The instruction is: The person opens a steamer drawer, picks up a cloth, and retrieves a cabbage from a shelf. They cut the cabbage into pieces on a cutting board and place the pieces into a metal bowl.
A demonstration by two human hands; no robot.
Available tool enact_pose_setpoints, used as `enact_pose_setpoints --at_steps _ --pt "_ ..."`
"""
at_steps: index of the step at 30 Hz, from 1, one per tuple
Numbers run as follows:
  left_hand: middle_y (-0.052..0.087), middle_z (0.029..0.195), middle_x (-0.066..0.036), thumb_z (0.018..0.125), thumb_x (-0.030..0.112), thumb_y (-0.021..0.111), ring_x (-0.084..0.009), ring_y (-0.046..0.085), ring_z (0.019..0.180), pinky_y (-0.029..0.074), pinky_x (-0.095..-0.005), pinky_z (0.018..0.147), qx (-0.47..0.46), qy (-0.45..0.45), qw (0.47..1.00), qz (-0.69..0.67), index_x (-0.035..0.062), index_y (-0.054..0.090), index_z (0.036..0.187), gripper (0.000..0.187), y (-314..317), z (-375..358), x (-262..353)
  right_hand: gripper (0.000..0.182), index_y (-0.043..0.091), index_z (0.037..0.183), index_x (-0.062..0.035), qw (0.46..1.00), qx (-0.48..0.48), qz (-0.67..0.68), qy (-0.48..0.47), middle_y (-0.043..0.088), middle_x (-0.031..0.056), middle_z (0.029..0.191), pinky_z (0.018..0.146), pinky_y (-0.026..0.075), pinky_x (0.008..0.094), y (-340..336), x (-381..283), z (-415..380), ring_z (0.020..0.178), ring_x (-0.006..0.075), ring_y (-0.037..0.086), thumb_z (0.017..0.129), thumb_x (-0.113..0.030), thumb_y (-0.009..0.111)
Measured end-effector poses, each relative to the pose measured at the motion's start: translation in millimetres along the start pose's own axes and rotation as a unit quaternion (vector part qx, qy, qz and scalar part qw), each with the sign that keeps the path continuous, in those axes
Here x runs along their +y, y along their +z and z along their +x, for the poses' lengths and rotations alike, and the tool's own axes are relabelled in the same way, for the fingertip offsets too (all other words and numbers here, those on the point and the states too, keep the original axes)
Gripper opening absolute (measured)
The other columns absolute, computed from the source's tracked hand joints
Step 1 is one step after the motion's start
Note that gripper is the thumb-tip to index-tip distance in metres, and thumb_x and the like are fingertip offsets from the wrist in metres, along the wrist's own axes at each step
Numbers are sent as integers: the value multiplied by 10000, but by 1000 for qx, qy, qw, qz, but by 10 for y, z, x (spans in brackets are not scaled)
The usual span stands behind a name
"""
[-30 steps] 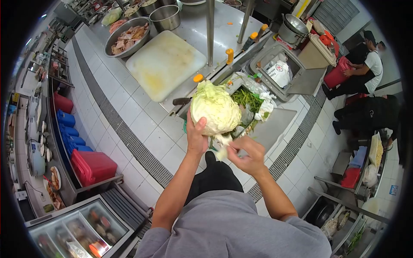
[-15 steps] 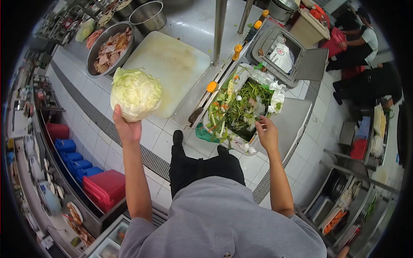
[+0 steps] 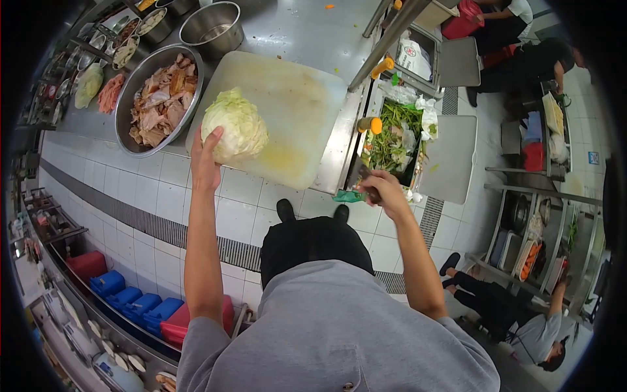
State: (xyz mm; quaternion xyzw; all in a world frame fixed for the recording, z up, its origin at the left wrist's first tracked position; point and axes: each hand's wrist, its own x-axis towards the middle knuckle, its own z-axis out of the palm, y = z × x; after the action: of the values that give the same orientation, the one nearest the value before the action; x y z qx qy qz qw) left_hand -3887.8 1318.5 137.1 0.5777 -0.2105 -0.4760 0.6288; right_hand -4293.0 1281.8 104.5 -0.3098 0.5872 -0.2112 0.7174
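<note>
My left hand [image 3: 206, 160] grips a pale green head of cabbage [image 3: 236, 125] from its near left side, over the near edge of the white cutting board [image 3: 297, 124]. My right hand [image 3: 385, 191] is closed round the dark handle [image 3: 362, 175] of what looks like a knife, at the rack along the counter's edge. Its blade is hidden. Yellow-orange knife handles [image 3: 371, 125] stick up from the same rack. Just beyond lies a bin of green vegetable scraps [image 3: 396, 130].
Left of the board stands a steel bowl of meat pieces [image 3: 163, 101], with a steel pot [image 3: 212, 29] behind it. A metal post [image 3: 385, 46] rises at the counter's right. A grey lid [image 3: 447, 160] lies beside the scraps. Other people [image 3: 516, 313] are at the right.
My right hand has moved from over the scraps to the dark handle and closed on it. The cabbage has come further over the board. The view has turned and shifted.
</note>
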Motion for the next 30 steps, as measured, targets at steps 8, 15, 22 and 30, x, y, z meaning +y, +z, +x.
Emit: enact_pose_setpoints --at_steps 8,15,22,30 --pt "471 1357 -199 819 366 717 -323 505 1238 490 -460 945 -33 -42 998 21 -3 329 1460 835 21 229 -118 433 510 1202 24 996 -4 70 -52 671 167 827 407 391 259 -231 4 -832 466 138 521 807 -69 661" --pt "476 1358 -182 843 392 681 -326 543 1201 516 -478 896 -7 -66 997 47 28 329 1460 798 179 259 -242 353 527 1127 5 999 30 -39 -23 676 143 801 418 406 266 105 -45 -262 484 147 555 849 -155 673" --pt "447 1385 -180 876 435 640 -334 517 1230 505 -475 914 -7 -44 994 95 61 294 1480 790 168 202 -280 676 515 1134 52 949 190 -229 -106 656 120 756 469 497 288 -154 -661 394 562 185 643 863 -551 659" --pt "428 1392 -199 897 466 625 -319 472 1265 472 -458 962 -36 -31 991 125 20 272 1482 816 78 248 -292 336 636 961 33 909 -35 -412 59 667 108 872 609 602 307 15 -1529 1208 687 198 685 797 -253 698"
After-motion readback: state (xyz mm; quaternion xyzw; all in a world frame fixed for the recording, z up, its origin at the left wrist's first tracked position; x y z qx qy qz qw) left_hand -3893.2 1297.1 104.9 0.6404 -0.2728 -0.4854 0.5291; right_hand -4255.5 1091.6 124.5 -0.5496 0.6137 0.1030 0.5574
